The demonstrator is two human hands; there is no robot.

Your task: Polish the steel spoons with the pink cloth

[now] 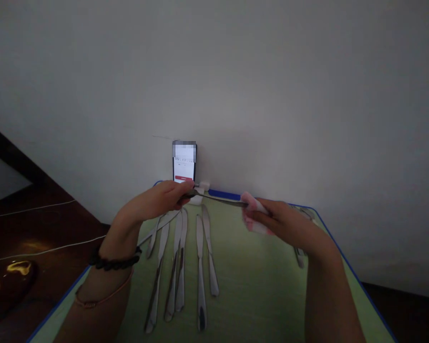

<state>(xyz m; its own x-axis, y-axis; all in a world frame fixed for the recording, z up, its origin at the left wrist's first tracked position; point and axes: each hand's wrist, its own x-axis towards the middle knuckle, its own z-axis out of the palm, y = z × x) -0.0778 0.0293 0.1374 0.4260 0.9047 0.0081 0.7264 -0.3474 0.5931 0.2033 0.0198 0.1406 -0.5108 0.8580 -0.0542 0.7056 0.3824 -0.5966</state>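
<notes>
My left hand [166,195] is closed round one end of a metal table knife [221,201], held roughly level above the table. At its other end, my right hand [282,219] pinches a pink and white cloth [252,214], which covers the knife's tip. Below and between my hands, several table knives lie spread on the green tabletop, among them one knife [201,281] near the middle and another knife [210,257] beside it. A few more overlap on the left, partly hidden under my left hand.
A lit phone [184,164] leans upright against the wall [236,95] behind the table [253,295]. More metal cutlery [299,257] lies at the right, partly covered by my right arm. White cables [46,250] run across the dark floor at the left.
</notes>
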